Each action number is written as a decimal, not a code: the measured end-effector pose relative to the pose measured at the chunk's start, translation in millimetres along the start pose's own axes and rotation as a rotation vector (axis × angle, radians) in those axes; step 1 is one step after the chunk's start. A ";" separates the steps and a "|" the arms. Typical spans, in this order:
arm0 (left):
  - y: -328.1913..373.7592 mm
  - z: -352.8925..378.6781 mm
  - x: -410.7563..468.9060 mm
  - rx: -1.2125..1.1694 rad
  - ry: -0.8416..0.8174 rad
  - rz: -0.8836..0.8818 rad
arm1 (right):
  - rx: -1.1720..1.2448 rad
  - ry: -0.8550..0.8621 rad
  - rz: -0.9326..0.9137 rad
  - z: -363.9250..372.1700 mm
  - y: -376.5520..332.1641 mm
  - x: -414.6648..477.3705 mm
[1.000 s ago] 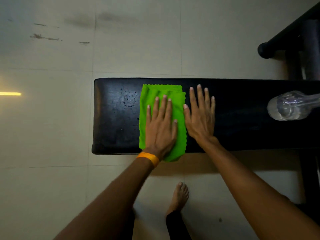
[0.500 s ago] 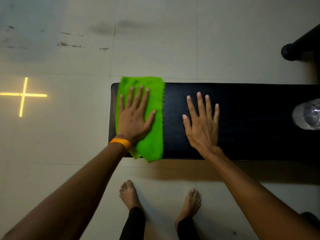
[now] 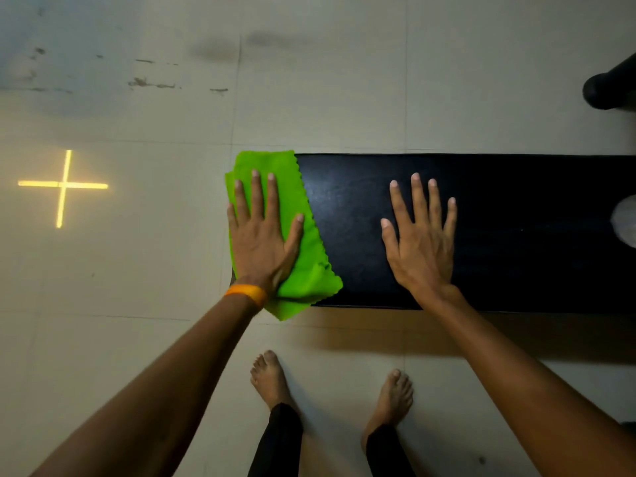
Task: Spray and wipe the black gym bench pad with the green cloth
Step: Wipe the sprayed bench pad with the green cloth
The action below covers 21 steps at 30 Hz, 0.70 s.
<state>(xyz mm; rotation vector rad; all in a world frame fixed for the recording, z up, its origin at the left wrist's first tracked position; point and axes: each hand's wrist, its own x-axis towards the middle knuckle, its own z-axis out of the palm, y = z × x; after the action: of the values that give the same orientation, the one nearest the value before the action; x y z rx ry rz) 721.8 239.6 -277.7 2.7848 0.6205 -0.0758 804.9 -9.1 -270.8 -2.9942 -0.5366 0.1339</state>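
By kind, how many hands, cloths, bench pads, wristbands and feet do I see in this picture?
Hands: 2, left hand, right hand
Cloths: 1, green cloth
Bench pads: 1, black bench pad
Wristbands: 1, orange wristband
Feet: 2, left foot, right foot
Total: 7

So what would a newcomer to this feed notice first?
The bright green cloth, pressed under the left hand at the left end of the black bench pad. Then the right hand flat on the bare pad, and a glowing yellow cross on the floor far left.
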 end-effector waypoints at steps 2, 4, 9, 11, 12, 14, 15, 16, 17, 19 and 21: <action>-0.8 5.5 -37.8 0.093 -0.010 0.136 | 0.004 -0.002 0.000 -0.8 -1.2 -1.4; -4.0 9.2 -71.6 0.136 -0.018 0.220 | 0.021 -0.002 -0.002 -2.7 -1.9 -1.3; -6.3 7.7 -50.6 0.114 -0.004 0.219 | 0.059 -0.014 -0.047 -4.9 8.5 -2.3; -2.2 4.9 -26.0 0.132 -0.016 0.219 | 0.061 -0.001 -0.047 -3.7 10.6 -2.3; 2.7 3.9 -16.9 0.147 -0.020 0.212 | 0.060 0.007 -0.046 -3.7 9.5 -2.6; 25.4 7.6 -10.7 0.157 -0.019 0.225 | 0.053 0.025 -0.028 -3.9 6.8 -3.9; 42.5 11.8 -14.6 0.152 -0.031 0.259 | 0.053 0.033 0.006 -3.9 5.8 -6.9; 60.4 17.0 -23.1 0.147 -0.048 0.304 | 0.059 0.039 0.052 -3.8 5.5 -11.6; 76.9 22.3 -33.7 0.143 -0.053 0.340 | 0.068 0.043 0.099 -3.5 5.8 -17.7; 97.7 27.9 -41.0 0.117 -0.060 0.333 | 0.081 0.038 0.145 -3.9 11.2 -27.6; 104.0 28.6 -21.0 0.092 -0.055 0.313 | 0.075 0.028 0.095 -5.9 23.9 -27.9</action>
<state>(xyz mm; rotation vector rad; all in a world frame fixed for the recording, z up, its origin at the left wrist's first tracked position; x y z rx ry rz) 747.0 132.7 -275.2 2.9201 0.1663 -0.1173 787.6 -41.6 -265.6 -2.9447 -0.3774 0.1167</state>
